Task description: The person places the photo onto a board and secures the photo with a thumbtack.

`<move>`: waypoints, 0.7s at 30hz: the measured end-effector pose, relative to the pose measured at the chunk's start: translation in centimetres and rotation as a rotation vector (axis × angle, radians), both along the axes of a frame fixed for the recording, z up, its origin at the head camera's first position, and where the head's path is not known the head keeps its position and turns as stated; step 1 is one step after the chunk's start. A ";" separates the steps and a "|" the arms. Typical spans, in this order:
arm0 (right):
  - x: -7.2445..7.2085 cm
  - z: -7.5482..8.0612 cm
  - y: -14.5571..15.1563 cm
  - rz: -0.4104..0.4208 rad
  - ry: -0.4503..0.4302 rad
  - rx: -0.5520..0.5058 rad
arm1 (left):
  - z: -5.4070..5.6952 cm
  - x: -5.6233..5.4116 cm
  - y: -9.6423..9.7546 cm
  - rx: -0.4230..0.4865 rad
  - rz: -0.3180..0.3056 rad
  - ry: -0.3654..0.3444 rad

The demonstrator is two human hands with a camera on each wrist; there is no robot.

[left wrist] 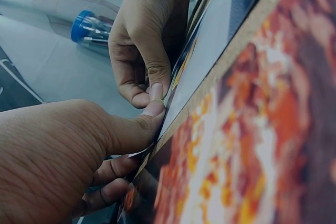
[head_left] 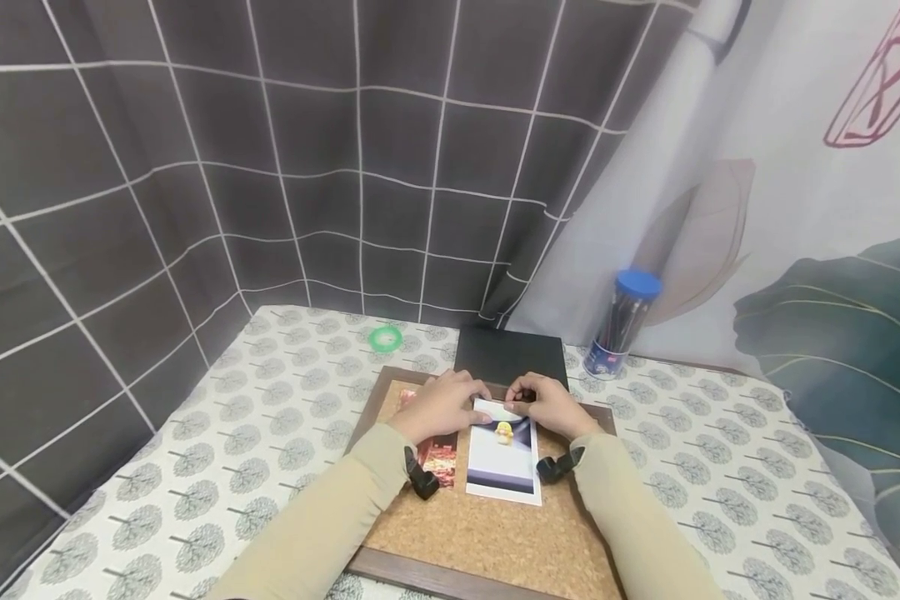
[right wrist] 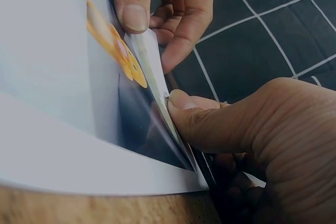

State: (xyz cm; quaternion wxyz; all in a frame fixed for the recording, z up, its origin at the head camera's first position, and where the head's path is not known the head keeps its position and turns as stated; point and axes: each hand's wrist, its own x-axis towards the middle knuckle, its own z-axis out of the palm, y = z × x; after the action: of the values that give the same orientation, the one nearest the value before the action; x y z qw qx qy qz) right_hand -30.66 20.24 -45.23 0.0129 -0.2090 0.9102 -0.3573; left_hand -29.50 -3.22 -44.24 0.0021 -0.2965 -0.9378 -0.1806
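A photo (head_left: 504,475) with a yellow duck-like figure and a white border lies over a cork board (head_left: 487,529). At its top edge, my left hand (head_left: 438,407) pinches the border with the thumb on the printed face. My right hand (head_left: 553,408) pinches the same edge further right, its thumb (right wrist: 202,121) and forefinger close together. Along that edge runs a thin pale greenish strip (right wrist: 157,90); its kind is unclear. The photo bows slightly near the hands. Under my left wrist, a red and orange photo (left wrist: 226,166) lies on the cork, partly covered.
The board has a brown wooden frame (head_left: 435,573). Behind it lies a flat black object (head_left: 510,354). A green ring (head_left: 375,342), like a tape roll, rests at the back left. A clear blue-lidded container (head_left: 607,362) of thin sticks stands back right. Curtains (head_left: 390,200) hang behind the table.
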 end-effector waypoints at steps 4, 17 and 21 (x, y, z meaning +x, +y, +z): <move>-0.1 -0.1 -0.1 0.001 0.002 -0.007 | 0.0 0.0 -0.1 0.005 -0.004 -0.006; -0.3 -0.5 0.1 0.021 -0.004 -0.012 | -0.4 0.0 -0.1 0.001 -0.001 0.019; -0.1 -0.2 0.3 0.031 -0.018 -0.024 | -0.8 -0.2 -0.5 0.025 0.012 0.036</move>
State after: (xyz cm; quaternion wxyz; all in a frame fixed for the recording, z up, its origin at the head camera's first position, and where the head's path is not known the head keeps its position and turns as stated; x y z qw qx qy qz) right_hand -30.79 20.49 -45.40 0.0243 -0.2202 0.9023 -0.3698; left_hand -29.68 -3.68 -45.03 0.0237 -0.2943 -0.9369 -0.1870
